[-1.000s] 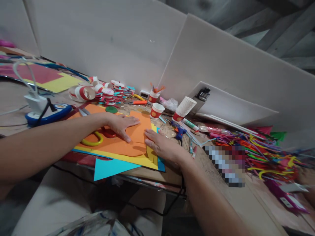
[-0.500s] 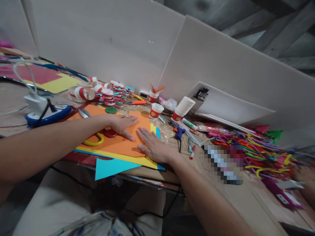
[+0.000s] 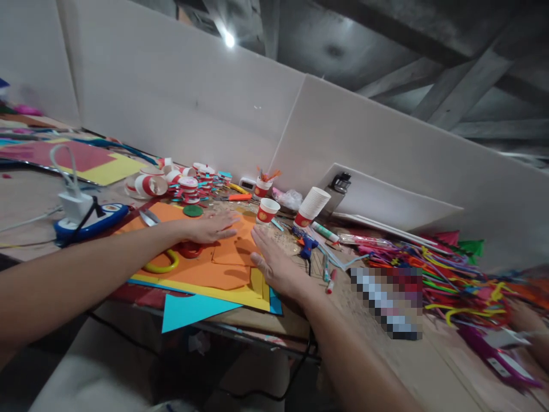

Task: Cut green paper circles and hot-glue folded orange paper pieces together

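My left hand is open, fingers stretched over the upper part of an orange paper sheet. Open too, my right hand lies along the right edge of the orange paper, fingers pointing away from me. Under the orange sheet are a yellow sheet and a blue sheet. By my left forearm lie scissors with a yellow handle; a red handle is partly covered by that arm. A green disc sits just beyond my left wrist. A light blue paper triangle overhangs the table's front edge.
A paper cup and a stack of cups stand behind my hands. A blue glue gun lies to the right, near markers and heaped pipe cleaners. Banded cups and a power strip are left.
The view has tilted up. My left hand has slid slightly up the orange paper, and my right hand has shifted to its right edge, uncovering a loose-edged orange piece between them.
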Demonstrator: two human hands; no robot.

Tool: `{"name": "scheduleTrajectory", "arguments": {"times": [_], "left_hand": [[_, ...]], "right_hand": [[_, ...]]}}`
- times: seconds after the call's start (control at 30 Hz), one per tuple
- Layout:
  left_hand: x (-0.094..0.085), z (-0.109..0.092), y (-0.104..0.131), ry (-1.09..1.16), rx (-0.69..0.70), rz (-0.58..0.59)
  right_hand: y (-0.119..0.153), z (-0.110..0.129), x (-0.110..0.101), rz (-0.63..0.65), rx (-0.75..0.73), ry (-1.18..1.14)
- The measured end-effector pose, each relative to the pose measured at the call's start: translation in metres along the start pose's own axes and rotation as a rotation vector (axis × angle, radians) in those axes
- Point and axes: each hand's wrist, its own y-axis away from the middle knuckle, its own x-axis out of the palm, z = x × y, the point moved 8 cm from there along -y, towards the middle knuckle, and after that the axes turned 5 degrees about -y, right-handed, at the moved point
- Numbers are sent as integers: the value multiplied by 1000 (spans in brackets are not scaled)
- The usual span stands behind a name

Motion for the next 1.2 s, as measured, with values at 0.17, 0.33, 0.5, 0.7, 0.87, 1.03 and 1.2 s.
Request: {"name": "scheduleTrajectory", "arguments": {"times": [0.17, 0.33, 0.5, 0.7, 0.87, 1.03, 1.2], "left_hand": [[14, 4, -3, -28, -42, 142], [11, 4, 2, -25, -4, 250], [9, 6, 5, -25, 25, 298], [8, 5, 5, 42, 22, 287], [6, 11, 6, 121, 28, 235], [-12, 4, 6, 94, 146, 78], [-33, -16, 8, 306, 277, -120]], "right_hand": [[1, 13, 22, 214, -50, -15], [3, 13, 20, 262, -28, 31], [3, 9, 21, 283, -34, 36], [1, 9, 16, 236, -54, 13], [-4, 6, -5, -40, -61, -85], [-6, 1, -1, -65, -107, -57], [-7, 3, -1, -68, -167, -55]]}}
